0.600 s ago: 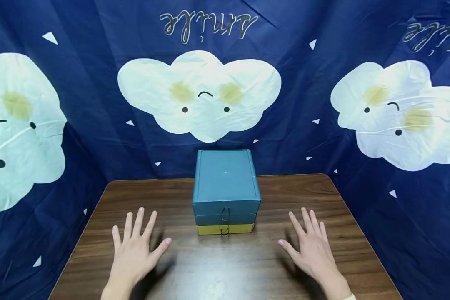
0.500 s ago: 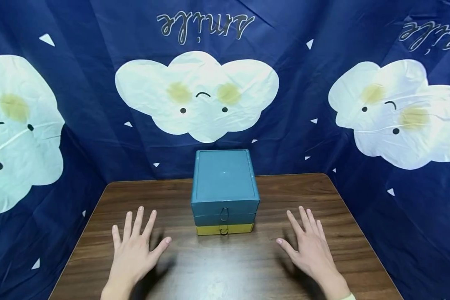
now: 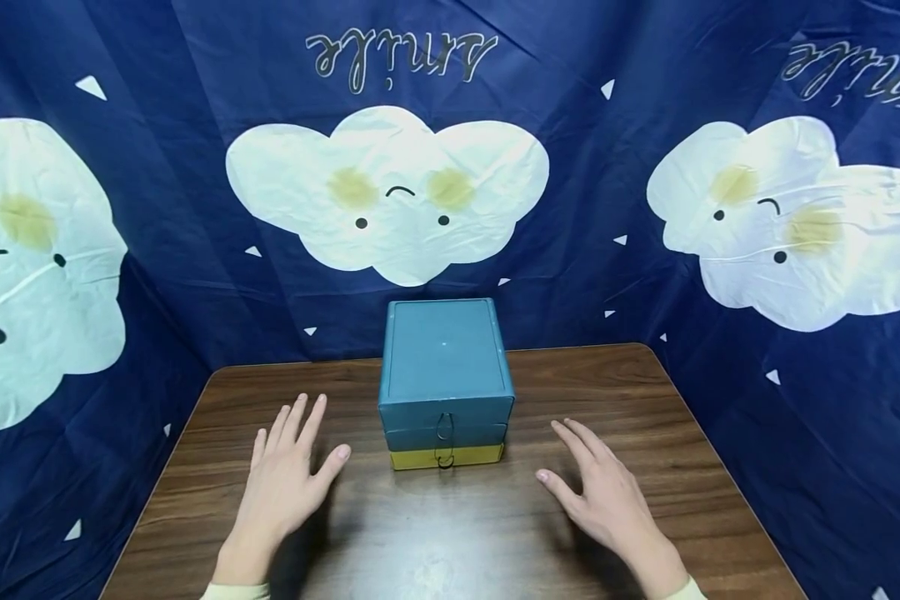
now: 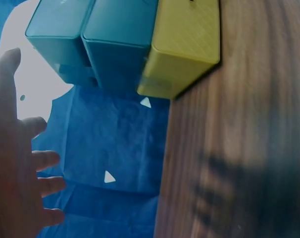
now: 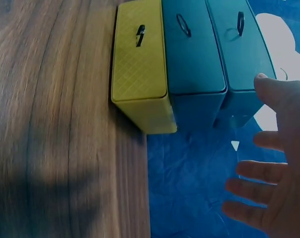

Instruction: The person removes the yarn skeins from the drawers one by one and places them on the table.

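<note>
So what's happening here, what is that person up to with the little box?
A person sits at a wooden table with both hands open, one on each side of a small stack of drawers: two teal ones above a yellow one, each front with a small dark loop pull. The left hand and the right hand hover close to the stack, fingers spread, touching nothing. All three drawers look closed. A dark blue cloth with white clouds hangs behind.

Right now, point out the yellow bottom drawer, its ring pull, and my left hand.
yellow bottom drawer (image 3: 465, 456), head view, on its front face.
ring pull (image 3: 444, 457), head view, on the dark loop.
left hand (image 3: 283, 483), head view, on the back of the hand.
</note>
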Tool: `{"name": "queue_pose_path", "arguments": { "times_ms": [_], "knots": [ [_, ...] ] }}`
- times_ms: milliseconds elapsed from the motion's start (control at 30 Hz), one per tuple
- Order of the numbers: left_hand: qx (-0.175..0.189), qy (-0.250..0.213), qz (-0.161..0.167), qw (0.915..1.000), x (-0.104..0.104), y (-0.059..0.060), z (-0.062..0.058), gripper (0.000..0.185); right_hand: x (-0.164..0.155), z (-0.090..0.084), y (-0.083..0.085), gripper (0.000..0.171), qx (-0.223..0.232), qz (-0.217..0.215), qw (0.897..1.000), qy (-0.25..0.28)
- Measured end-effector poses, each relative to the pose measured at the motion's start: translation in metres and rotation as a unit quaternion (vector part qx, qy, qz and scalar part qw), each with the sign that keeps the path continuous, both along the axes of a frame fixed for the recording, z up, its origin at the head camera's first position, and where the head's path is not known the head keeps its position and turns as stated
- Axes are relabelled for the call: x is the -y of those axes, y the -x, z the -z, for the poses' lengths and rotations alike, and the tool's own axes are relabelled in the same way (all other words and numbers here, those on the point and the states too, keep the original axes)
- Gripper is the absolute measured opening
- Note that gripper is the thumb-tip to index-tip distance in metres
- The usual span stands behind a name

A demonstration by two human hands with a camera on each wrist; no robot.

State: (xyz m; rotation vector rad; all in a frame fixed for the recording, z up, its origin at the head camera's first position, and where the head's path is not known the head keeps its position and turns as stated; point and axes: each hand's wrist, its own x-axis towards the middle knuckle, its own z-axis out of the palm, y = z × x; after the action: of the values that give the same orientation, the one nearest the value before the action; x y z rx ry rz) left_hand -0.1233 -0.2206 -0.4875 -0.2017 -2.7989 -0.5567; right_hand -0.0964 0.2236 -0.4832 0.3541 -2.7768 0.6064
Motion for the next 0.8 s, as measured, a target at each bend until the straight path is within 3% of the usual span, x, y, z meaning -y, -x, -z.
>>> {"name": "queue_pose_path", "arguments": {
  "times_ms": [267, 567, 667, 800],
  "knots": [
    [-0.027, -0.041, 0.019, 0.9986, -0.007, 0.005, -0.007, 0.072, 0.013, -0.004, 0.004, 0.052, -0.050, -0.025, 0.998, 0.023],
    [-0.029, -0.106, 0.032, 0.9935, -0.011, 0.008, -0.010, 0.062, 0.037, -0.012, 0.009, 0.037, -0.131, -0.053, 0.986, 0.085],
    [-0.025, -0.129, 0.038, 0.9905, -0.016, 0.010, -0.012, 0.059, 0.042, -0.015, 0.010, 0.036, -0.122, -0.073, 0.984, 0.111],
    [-0.020, -0.146, 0.043, 0.9881, -0.021, 0.015, -0.013, 0.057, 0.044, -0.018, 0.011, 0.035, -0.069, -0.110, 0.973, 0.189]
  ]
}}
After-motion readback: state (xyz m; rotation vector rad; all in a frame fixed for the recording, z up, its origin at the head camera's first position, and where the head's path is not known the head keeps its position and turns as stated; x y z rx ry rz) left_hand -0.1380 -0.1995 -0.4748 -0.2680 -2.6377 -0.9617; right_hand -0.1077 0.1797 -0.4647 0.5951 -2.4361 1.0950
